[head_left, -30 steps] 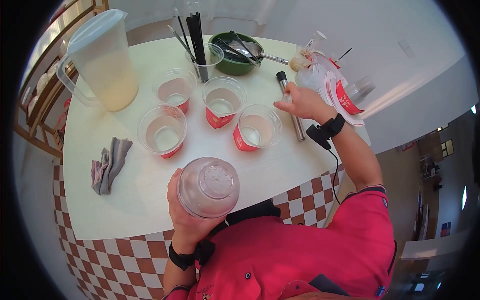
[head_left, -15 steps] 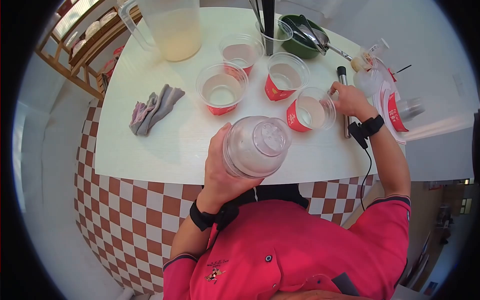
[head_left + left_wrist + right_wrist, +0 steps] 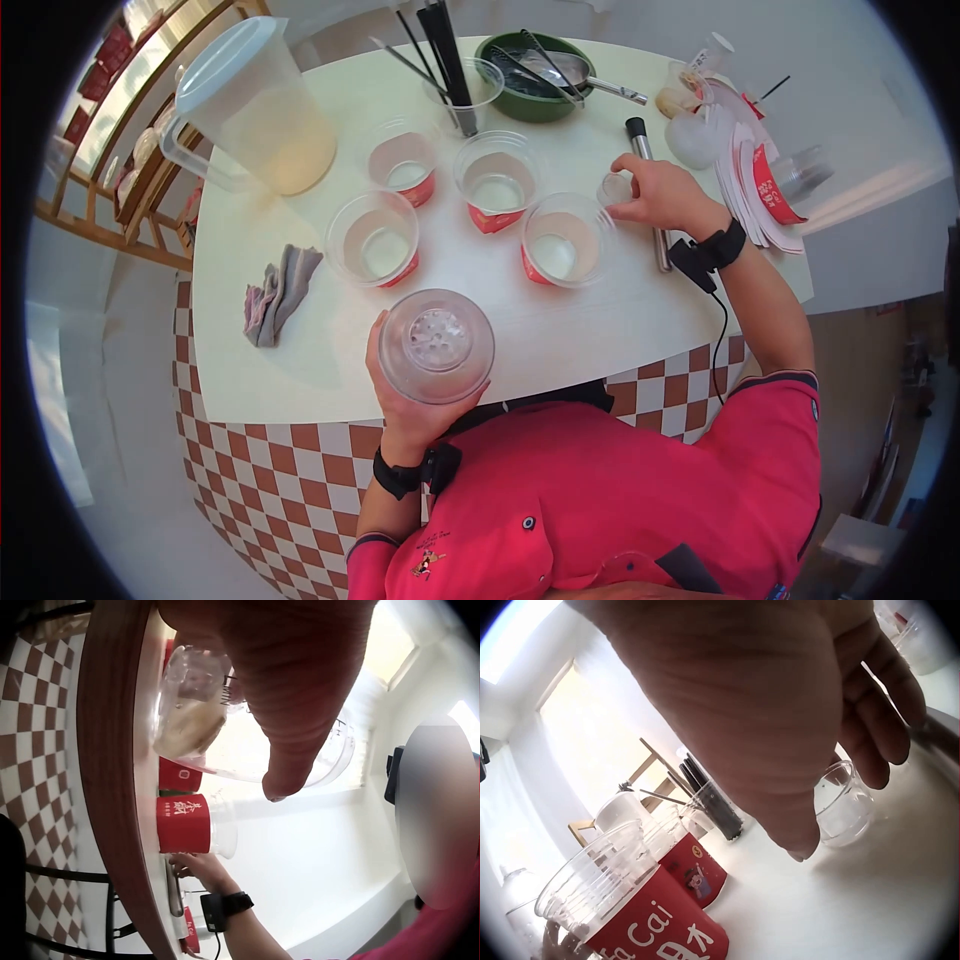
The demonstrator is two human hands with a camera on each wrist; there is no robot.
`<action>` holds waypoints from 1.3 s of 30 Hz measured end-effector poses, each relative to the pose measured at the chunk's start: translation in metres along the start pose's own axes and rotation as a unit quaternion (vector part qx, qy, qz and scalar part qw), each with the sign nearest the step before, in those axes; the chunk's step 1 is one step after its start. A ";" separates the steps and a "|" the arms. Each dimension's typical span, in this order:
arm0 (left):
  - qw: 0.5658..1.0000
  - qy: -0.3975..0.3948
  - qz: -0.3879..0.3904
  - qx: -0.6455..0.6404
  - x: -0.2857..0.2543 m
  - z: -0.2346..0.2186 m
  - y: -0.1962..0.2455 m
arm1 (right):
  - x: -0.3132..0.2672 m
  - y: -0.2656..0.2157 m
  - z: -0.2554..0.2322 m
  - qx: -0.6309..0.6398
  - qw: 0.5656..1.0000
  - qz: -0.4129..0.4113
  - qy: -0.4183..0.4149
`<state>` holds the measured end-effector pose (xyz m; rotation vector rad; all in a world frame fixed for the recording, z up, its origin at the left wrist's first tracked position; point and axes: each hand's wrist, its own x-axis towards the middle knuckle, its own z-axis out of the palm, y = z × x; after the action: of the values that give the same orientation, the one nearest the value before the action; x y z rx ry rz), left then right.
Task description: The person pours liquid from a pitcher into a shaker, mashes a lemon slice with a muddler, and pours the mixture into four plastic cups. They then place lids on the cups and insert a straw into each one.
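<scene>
White worktop (image 3: 270, 390): pitcher (image 3: 255, 120) near far-left corner, cloth (image 3: 282, 295) near left edge, four red-wrapped cups (image 3: 497, 185) mid-top, straw cup (image 3: 487, 92) and green bowl (image 3: 523, 108) near far edge, metal rod (image 3: 661, 245) toward right edge.

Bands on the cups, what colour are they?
Red; the bands show best in the right wrist view.
</scene>
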<state>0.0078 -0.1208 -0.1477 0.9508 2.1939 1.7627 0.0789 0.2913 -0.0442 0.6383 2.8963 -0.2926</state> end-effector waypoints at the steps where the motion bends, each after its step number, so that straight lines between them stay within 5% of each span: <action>1: 1.000 0.005 -0.005 -0.013 -0.001 0.001 -0.002 | -0.004 0.003 -0.001 0.002 1.000 -0.006 0.029; 3: 0.999 0.015 -0.026 -0.022 0.000 0.000 -0.002 | -0.005 0.004 -0.004 0.005 0.995 -0.035 0.088; 8: 0.995 0.034 0.085 0.046 0.019 0.004 0.032 | -0.038 -0.039 -0.058 0.139 0.976 -0.021 0.163; 12: 0.985 0.018 0.126 0.116 0.035 0.006 0.057 | -0.076 -0.093 -0.073 0.276 0.928 -0.209 0.135; 14: 0.980 0.029 0.155 0.118 0.041 0.011 0.064 | -0.080 -0.117 -0.068 0.230 0.895 -0.348 0.155; 17: 0.976 0.028 0.176 0.128 0.046 0.018 0.073 | -0.081 -0.134 -0.056 0.182 0.878 -0.392 0.206; 24: 0.985 0.004 0.134 0.105 0.046 0.025 0.093 | -0.075 -0.141 -0.053 0.140 0.871 -0.379 0.279; 27: 0.992 -0.106 0.074 -0.013 0.054 0.020 0.100 | -0.070 -0.130 -0.055 0.152 0.849 -0.421 0.281; 33: 0.961 -0.176 0.004 -0.215 0.058 0.021 0.097 | -0.072 -0.107 -0.081 0.194 0.812 -0.473 0.281; 39: 0.972 -0.148 0.076 -0.164 0.065 0.025 0.091 | -0.071 -0.096 -0.073 0.299 0.842 -0.390 0.221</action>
<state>0.0035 -0.0546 -0.0544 1.2280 1.6260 1.8314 0.0932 0.1936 0.0553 -0.5741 3.3382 -1.3396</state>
